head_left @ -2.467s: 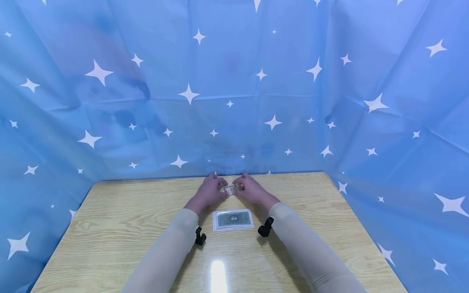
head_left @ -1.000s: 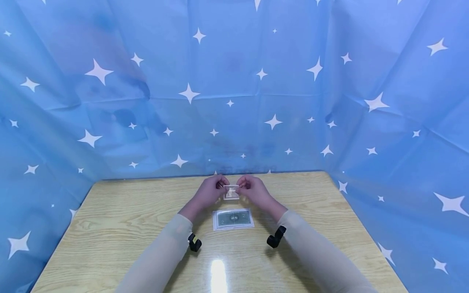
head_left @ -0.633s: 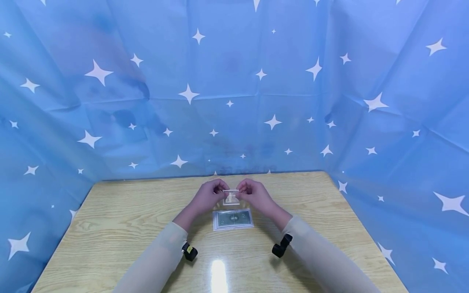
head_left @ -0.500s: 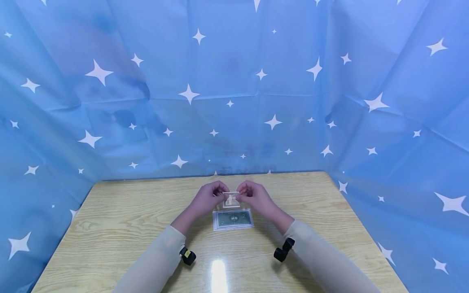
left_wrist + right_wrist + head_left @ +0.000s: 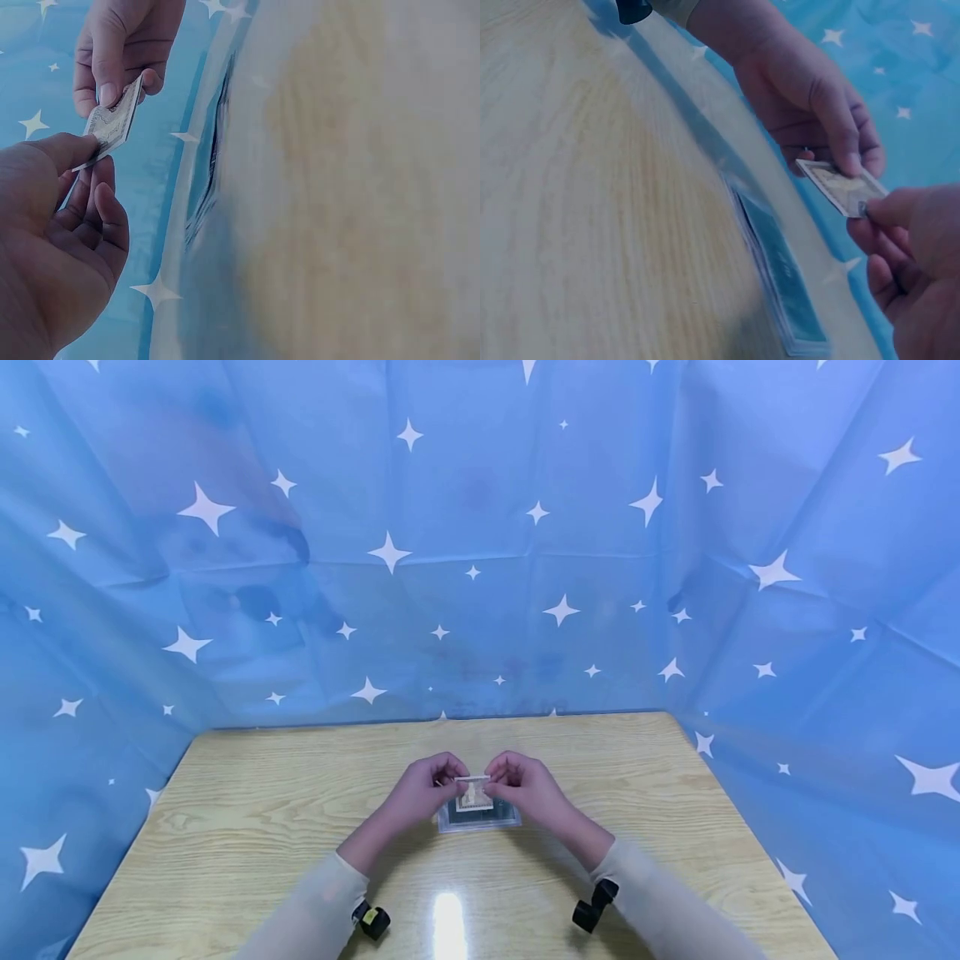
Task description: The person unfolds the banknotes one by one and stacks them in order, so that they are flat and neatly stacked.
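Observation:
Both hands hold a small folded banknote (image 5: 474,797), pale with a printed picture and white border. My left hand (image 5: 422,791) pinches its left side between thumb and fingers, and my right hand (image 5: 529,790) does the same on the right. In the left wrist view the banknote (image 5: 114,124) is tilted, both thumbs lying on its printed face. Beneath it on the table, partly hidden in the head view, lies a flat stack of green banknotes (image 5: 504,819). The right wrist view shows the stack (image 5: 780,274) apart from the folded banknote (image 5: 841,186), with several layered edges.
A pale wood-grain table (image 5: 285,802) spreads around the hands, with a bright reflection near its front. A blue curtain with white stars (image 5: 480,568) hangs behind and along both sides. Each wrist carries a small black camera (image 5: 595,906).
Both hands have brought the small banknote from near the table's back edge toward the person, raising it upright, until it now overlaps the stack in the head view. The stack has stayed put.

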`<control>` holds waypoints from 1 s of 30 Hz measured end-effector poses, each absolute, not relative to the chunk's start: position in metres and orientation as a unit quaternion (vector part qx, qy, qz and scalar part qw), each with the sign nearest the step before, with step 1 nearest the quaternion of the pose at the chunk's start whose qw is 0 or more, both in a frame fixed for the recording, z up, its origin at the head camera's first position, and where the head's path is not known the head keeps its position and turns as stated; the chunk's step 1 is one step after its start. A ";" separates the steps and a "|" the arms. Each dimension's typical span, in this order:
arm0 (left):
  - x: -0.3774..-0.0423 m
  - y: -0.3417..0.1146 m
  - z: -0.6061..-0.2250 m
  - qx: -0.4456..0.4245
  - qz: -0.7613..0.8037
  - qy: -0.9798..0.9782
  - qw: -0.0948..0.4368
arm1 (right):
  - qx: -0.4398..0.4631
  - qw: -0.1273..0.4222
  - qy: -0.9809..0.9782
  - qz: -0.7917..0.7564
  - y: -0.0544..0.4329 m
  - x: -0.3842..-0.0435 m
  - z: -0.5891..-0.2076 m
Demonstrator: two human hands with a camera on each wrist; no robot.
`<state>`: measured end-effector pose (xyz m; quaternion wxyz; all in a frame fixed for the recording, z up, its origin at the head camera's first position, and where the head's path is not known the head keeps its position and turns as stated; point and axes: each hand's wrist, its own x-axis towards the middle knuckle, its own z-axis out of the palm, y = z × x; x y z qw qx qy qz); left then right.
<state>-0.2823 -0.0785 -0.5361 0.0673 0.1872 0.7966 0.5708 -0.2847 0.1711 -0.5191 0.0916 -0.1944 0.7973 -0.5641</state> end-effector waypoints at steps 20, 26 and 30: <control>-0.266 -0.084 -0.541 0.186 0.567 0.799 0.076 | -0.208 0.097 0.791 -0.567 0.172 -0.272 -0.526; -0.266 -0.083 -0.540 0.174 0.570 0.799 0.078 | -0.207 0.091 0.792 -0.567 0.173 -0.270 -0.524; -0.267 -0.082 -0.540 0.173 0.567 0.801 0.079 | -0.208 0.084 0.792 -0.568 0.175 -0.270 -0.525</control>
